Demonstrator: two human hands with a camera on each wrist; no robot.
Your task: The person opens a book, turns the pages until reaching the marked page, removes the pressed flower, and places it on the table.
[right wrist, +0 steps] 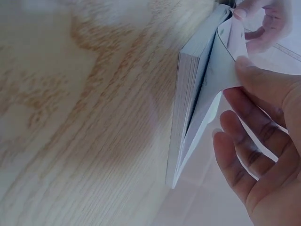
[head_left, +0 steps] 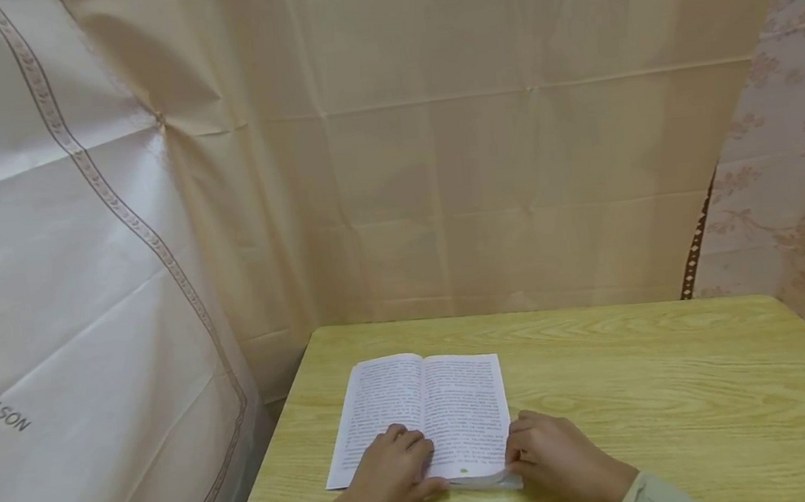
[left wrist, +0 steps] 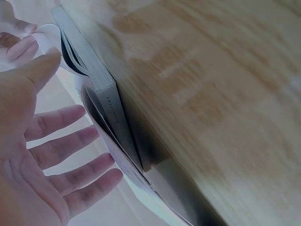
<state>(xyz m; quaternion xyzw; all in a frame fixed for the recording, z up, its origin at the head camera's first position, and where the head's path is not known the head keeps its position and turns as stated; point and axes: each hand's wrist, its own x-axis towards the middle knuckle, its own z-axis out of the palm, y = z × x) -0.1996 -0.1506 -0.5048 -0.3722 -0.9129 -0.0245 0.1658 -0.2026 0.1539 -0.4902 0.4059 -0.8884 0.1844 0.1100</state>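
Note:
An open book [head_left: 463, 404] with printed pages lies on the left part of the table. My left hand [head_left: 387, 469] rests on the lower part of the book near the spine, its fingers loosely spread against the page in the left wrist view. At the book's lower right corner is my right hand [head_left: 560, 457]. Its thumb and index finger pinch a page [right wrist: 220, 69], which bends up away from the stack below in the right wrist view. The other fingers of that hand are loosely bent beside the book. A small green mark [head_left: 464, 471] is printed near the page's bottom.
The yellow wood-grain table [head_left: 651, 372] extends to the right of the book. Beige cloth [head_left: 481, 153] hangs behind it. A white printed sheet [head_left: 85, 317] hangs at the left, and a floral one [head_left: 801, 184] at the right.

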